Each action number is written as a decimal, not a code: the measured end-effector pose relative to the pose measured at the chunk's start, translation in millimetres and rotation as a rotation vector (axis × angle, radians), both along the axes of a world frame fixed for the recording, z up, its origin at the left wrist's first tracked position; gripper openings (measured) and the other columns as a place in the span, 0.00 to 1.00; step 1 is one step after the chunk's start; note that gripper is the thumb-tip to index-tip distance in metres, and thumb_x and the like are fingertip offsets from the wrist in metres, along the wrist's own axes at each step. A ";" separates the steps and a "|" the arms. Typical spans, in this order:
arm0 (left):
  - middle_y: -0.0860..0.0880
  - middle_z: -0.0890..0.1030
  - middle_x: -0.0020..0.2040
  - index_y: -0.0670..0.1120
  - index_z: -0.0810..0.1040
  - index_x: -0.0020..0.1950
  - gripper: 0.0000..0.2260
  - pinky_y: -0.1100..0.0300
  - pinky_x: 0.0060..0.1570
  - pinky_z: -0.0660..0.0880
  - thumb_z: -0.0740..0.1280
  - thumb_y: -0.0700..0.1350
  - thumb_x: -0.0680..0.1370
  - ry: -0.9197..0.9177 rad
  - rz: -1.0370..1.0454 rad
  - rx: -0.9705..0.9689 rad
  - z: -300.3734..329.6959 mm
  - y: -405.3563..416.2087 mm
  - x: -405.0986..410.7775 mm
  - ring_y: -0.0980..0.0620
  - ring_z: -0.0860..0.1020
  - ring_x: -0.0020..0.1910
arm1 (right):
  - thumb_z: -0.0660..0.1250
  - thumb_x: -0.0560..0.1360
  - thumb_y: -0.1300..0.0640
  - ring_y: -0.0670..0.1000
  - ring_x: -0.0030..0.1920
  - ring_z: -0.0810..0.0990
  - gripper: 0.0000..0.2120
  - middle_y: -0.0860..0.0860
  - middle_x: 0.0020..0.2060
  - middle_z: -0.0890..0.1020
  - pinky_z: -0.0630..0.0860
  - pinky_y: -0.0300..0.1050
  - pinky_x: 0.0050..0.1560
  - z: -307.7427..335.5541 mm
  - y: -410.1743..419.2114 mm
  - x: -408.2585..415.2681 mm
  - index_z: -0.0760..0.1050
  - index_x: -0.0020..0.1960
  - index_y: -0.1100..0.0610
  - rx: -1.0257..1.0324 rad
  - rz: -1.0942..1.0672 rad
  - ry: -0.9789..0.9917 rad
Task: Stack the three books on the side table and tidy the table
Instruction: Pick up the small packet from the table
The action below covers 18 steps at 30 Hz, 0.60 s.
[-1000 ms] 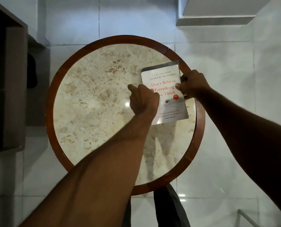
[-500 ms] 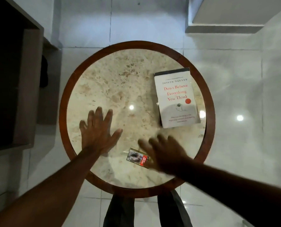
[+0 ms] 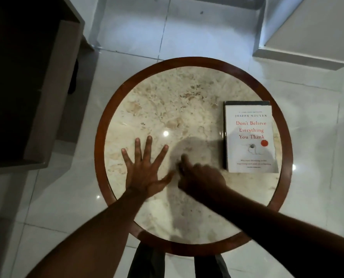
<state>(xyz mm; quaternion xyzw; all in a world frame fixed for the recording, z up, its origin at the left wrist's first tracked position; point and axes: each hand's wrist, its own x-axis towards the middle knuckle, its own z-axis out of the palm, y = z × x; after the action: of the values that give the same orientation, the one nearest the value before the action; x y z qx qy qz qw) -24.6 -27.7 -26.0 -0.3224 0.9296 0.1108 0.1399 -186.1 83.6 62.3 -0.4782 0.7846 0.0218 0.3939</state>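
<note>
At lower centre of the frame both hands are on the table [image 3: 187, 63], moved down from the book [image 3: 250, 137] they were squaring up a second ago. The left hand [image 3: 146, 169] lies flat, fingers spread wide, gripping nothing. The right hand [image 3: 200, 176] is blurred, loosely curled with one finger out toward the left thumb; I can't tell if it has anything under it. Half a second back a small card-like item lay just left of the right hand; it isn't visible now, so either the hand covers it or it's picked up, can't tell. The book sits flat, cover up, at right of the table near the rim, well apart from both hands. A dark edge shows under its top and left sides, likely the other books beneath, count not clear. Judgement: stacking looks done, the hands are on to wiping or clearing. Containers: none in view; the dark shelf unit [image 3: 52, 93] at upper left shows no readable contents.
</note>
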 end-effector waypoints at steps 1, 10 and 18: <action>0.40 0.44 0.85 0.60 0.48 0.83 0.41 0.19 0.71 0.45 0.53 0.76 0.75 0.013 0.002 0.011 -0.1 -0.6 0.3 0.31 0.43 0.81 | 0.63 0.79 0.43 0.57 0.36 0.82 0.31 0.55 0.44 0.83 0.81 0.51 0.39 1.3 -21.1 -9.8 0.51 0.74 0.50 -0.071 -0.063 -0.001; 0.42 0.49 0.85 0.58 0.52 0.83 0.41 0.21 0.71 0.46 0.52 0.75 0.75 0.108 0.004 -0.003 -12.6 -2.1 5.8 0.33 0.46 0.82 | 0.68 0.75 0.44 0.56 0.40 0.76 0.32 0.55 0.49 0.81 0.71 0.48 0.39 -30.0 -185.0 -68.9 0.60 0.71 0.56 -0.270 -0.223 0.104; 0.42 0.50 0.85 0.58 0.55 0.83 0.40 0.22 0.72 0.43 0.53 0.75 0.74 0.133 -0.001 -0.040 -14.4 -2.5 3.4 0.33 0.47 0.82 | 0.68 0.74 0.41 0.62 0.48 0.83 0.35 0.57 0.54 0.83 0.71 0.49 0.38 -52.5 -209.4 -80.7 0.59 0.73 0.57 -0.322 -0.190 0.208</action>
<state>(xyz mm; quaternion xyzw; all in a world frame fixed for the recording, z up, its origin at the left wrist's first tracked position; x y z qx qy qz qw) -21.2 -30.2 -40.4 -0.3166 0.9391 0.1130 0.0715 -266.8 -125.8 9.9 -0.4542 0.8559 -0.0920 0.2296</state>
